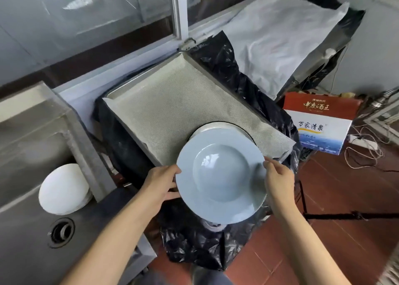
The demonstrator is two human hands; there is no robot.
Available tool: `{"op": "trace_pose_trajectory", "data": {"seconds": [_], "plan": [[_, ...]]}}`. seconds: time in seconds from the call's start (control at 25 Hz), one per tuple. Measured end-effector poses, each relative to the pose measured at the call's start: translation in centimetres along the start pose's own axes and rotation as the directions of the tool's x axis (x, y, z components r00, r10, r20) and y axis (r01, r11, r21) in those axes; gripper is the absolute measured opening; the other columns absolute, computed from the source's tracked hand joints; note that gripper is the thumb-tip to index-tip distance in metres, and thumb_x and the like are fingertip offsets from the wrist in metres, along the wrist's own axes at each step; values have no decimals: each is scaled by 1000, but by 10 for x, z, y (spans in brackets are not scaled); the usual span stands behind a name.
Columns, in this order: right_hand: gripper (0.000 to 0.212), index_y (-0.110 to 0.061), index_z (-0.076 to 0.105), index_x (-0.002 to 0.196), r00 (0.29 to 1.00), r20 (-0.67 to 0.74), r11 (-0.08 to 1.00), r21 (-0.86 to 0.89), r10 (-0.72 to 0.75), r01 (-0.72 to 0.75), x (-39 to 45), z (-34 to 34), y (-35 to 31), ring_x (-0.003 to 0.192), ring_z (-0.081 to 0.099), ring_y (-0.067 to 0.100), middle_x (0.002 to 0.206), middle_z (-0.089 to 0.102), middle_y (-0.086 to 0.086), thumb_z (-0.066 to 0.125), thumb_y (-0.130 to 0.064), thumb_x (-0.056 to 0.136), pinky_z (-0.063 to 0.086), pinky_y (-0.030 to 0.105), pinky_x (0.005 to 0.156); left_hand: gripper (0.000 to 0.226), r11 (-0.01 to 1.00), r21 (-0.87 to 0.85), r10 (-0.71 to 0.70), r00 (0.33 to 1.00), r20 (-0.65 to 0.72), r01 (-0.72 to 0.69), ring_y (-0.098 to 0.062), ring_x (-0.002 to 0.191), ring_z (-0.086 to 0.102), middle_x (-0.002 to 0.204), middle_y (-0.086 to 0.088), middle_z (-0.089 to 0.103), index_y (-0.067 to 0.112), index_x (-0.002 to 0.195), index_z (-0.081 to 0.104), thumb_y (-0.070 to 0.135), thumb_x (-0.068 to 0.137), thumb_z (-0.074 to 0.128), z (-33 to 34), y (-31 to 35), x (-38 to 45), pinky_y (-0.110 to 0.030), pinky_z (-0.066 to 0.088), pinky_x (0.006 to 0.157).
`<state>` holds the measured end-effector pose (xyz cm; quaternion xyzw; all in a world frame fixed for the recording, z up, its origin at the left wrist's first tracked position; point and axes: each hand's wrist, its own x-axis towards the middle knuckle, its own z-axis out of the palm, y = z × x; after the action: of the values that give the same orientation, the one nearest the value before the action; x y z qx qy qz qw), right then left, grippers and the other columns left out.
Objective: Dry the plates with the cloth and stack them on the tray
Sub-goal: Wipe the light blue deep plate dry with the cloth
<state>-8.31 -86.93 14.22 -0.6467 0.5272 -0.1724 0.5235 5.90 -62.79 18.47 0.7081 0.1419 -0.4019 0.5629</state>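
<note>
— Lower left of frame: steel sink (32, 155), white plates (63, 188) stacked inside. Centre: lined tray (172, 103), one plate stack (216, 127) at its near edge.

— Step in hand?

— Stacking, I judge. Blue plate (221, 177) held level, just short of the stack. Next move: carry forward, centre it, lower gently. No cloth in view.

— Hands?

— Left hand (162, 183) has its grip curled round the left rim; right hand (278, 183) pinches the right rim, thumb on top.
</note>
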Motion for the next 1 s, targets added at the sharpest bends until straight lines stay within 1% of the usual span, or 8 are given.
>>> {"op": "trace_pose_trajectory", "data": {"seconds": [0.16, 0.2, 0.24, 0.28, 0.4, 0.64, 0.88, 1.0], "plan": [[25, -19, 77, 112, 1000, 8, 1000, -19, 1, -1, 38, 6, -2, 91, 63, 17, 118, 74, 16, 56, -14, 99, 51, 40, 88, 17, 1000, 17, -26, 998, -52, 26, -24, 87, 75, 93, -10, 75, 4, 99, 71, 12, 93, 57, 31, 10, 34, -34, 61, 62], [25, -24, 77, 104, 1000, 12, 1000, -15, 2, -2, 43, 10, -4, 98, 68, 35, 110, 74, 15, 55, -13, 99, 53, 47, 88, 17, 999, 26, -26, 997, -66, 28, -26, 89, 73, 95, -12, 74, 3, 98, 71, 11, 92, 57, 35, 12, 42, -32, 60, 59], [26, -24, 76, 104, 1000, 23, 1000, -12, 8, -7, 50, 13, -5, 120, 54, 30, 105, 75, 11, 54, -11, 99, 53, 48, 90, 16, 999, 35, -25, 996, -80, 28, -26, 88, 70, 94, -13, 72, 3, 95, 70, 10, 91, 57, 39, 13, 49, -32, 59, 58], [28, -18, 76, 115, 999, 40, 1000, -16, 21, -20, 57, 15, -5, 105, 68, 31, 102, 76, 6, 53, -11, 99, 53, 44, 91, 14, 999, 44, -23, 995, -93, 28, -27, 86, 67, 91, -14, 69, 3, 92, 70, 10, 91, 57, 43, 14, 55, -32, 59, 59], [34, -5, 69, 128, 996, 68, 998, -28, 59, -57, 70, 22, -4, 105, 67, 24, 97, 74, 2, 52, -12, 100, 54, 45, 95, 12, 998, 54, -23, 992, -127, 30, -27, 83, 59, 87, -15, 61, 2, 87, 66, 7, 90, 56, 49, 15, 67, -36, 58, 69], [26, 10, 64, 112, 995, 97, 999, -50, 11, -6, 77, 28, 3, 114, 60, 47, 112, 67, 30, 52, -10, 98, 48, 60, 100, 16, 998, 58, -8, 987, -162, 17, -29, 86, 61, 89, -15, 65, 1, 78, 63, 1, 90, 52, 51, 16, 76, -42, 60, 78], [43, -12, 59, 144, 989, 147, 989, -142, -14, 36, 72, 27, 0, 124, 59, 26, 139, 65, 8, 56, -20, 102, 45, 36, 104, 21, 998, 45, 54, 987, -149, -48, -23, 82, 57, 84, -12, 60, 6, 72, 55, -2, 89, 46, 48, 7, 72, -41, 56, 84], [47, -10, 55, 147, 978, 150, 951, -255, -142, 177, 60, 26, 1, 130, 56, 33, 141, 61, 15, 57, -20, 101, 44, 43, 108, 20, 994, 34, 107, 988, -107, -104, -20, 84, 60, 87, -10, 65, 9, 86, 63, 0, 93, 46, 43, 1, 63, -28, 50, 81]]}}
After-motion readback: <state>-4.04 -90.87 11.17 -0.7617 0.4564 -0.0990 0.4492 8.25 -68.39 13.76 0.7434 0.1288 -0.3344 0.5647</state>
